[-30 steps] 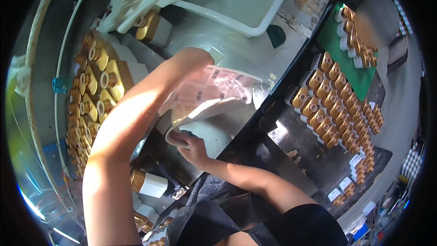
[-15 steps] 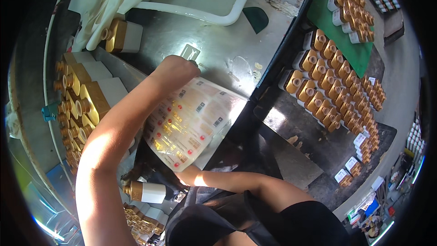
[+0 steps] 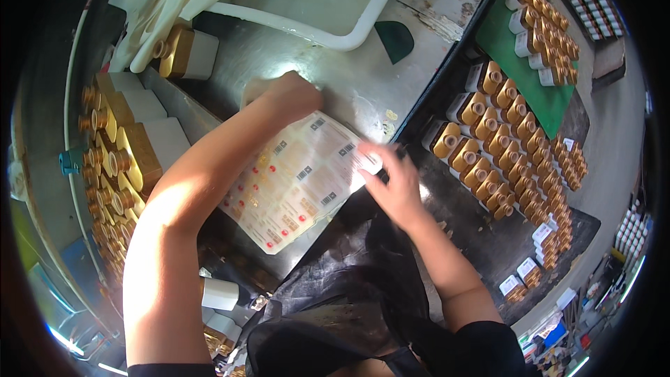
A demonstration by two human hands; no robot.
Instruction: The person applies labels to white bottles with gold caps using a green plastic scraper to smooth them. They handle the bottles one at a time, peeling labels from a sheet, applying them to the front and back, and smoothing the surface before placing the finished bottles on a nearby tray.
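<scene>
A translucent sheet of printed labels, with gold print, red dots and dark square codes, lies slanted over the near edge of the metal table. My left hand is at its far end, back turned up, so its fingers are hidden; a pale blur shows to its left. By the sheet's right corner is my right hand, thumb and forefinger apart over the edge. That hand is slightly smeared by motion, and whether it presses on the sheet is unclear.
A white-rimmed tub of cloudy liquid stands at the back, beside pale cloth. Gold-and-white bottles crowd the left. Rows of similar bottles fill the right bench, some on a green mat. A dark green piece lies near the tub.
My right hand has come from under the sheet's near end to its right corner. The small label seen on the metal beyond my left hand no longer shows. The view has shifted slightly.
</scene>
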